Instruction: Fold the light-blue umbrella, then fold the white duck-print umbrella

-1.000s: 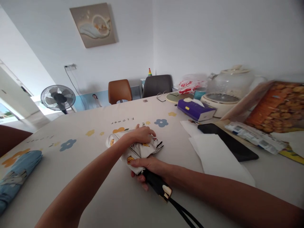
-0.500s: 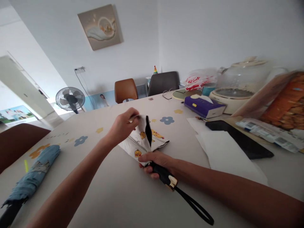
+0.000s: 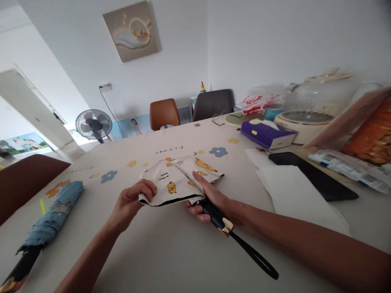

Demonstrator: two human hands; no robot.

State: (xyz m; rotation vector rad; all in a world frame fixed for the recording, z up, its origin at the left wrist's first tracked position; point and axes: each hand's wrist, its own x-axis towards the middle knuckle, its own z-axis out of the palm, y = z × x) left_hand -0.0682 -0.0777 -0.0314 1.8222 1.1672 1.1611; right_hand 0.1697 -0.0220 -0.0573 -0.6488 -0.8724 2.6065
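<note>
A white umbrella (image 3: 180,179) with yellow ducks and a black edge lies loosely folded over the table, its fabric spread toward the left. My left hand (image 3: 134,199) pinches the left corner of that fabric between thumb and fingers. Wrapped round the black and gold handle (image 3: 217,215), near where it meets the fabric, is my right hand (image 3: 210,199), with the thumb raised along the cloth. A black wrist strap (image 3: 255,256) hangs from the handle's end toward the lower right.
A rolled blue umbrella (image 3: 51,219) lies at the left. On the right are white paper sheets (image 3: 302,195), a black tablet-like object (image 3: 317,177), a purple tissue box (image 3: 265,134), a glass kettle (image 3: 317,101) and food packages. Chairs and a fan (image 3: 94,124) stand beyond.
My left hand has moved left and down, drawing a fabric panel out to the left and flattening it. My right hand keeps hold of the handle, with its thumb now lifted.
</note>
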